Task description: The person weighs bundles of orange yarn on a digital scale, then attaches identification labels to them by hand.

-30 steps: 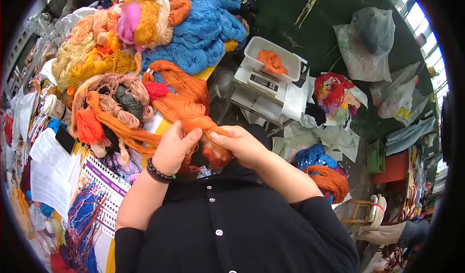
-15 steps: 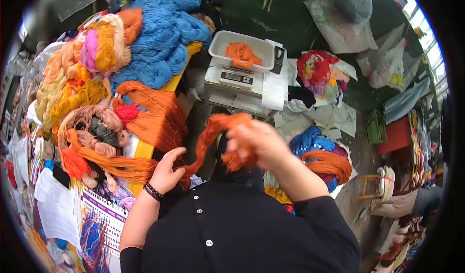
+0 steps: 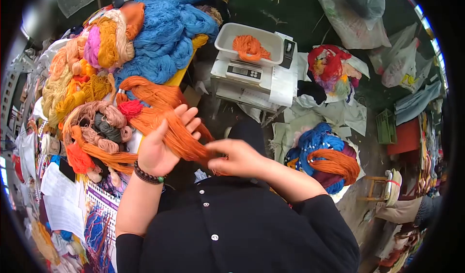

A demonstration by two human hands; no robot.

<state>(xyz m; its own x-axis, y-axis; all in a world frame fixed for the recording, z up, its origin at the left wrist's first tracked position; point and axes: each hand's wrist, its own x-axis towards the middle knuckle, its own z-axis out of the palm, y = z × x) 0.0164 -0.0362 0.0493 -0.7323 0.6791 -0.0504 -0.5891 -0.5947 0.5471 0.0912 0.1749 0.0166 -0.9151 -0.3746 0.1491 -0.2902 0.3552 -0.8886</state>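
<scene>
My left hand (image 3: 159,149) is turned palm up, fingers stretched and apart, with an orange yarn skein (image 3: 181,141) lying across it between thumb and fingers. At the skein's lower right end, my right hand (image 3: 232,156) has its fingers curled around the strands. Just beyond my left hand, more orange yarn (image 3: 150,91) spreads over the table edge. Pinkish-brown and grey yarn bundles (image 3: 99,125) lie to its left, beside a bright orange-red bundle (image 3: 79,159).
A large blue yarn heap (image 3: 164,31) covers the table's far end. Ahead, a white tub (image 3: 225,38) with orange yarn sits on a digital scale (image 3: 244,72). Blue and orange skeins (image 3: 315,152) lie at right, near a stool (image 3: 375,188) and a person's leg (image 3: 399,206).
My left hand has turned palm up and opened, and my right hand has come down and left toward it. The orange skein, earlier looped up in my right hand, now stretches across my left.
</scene>
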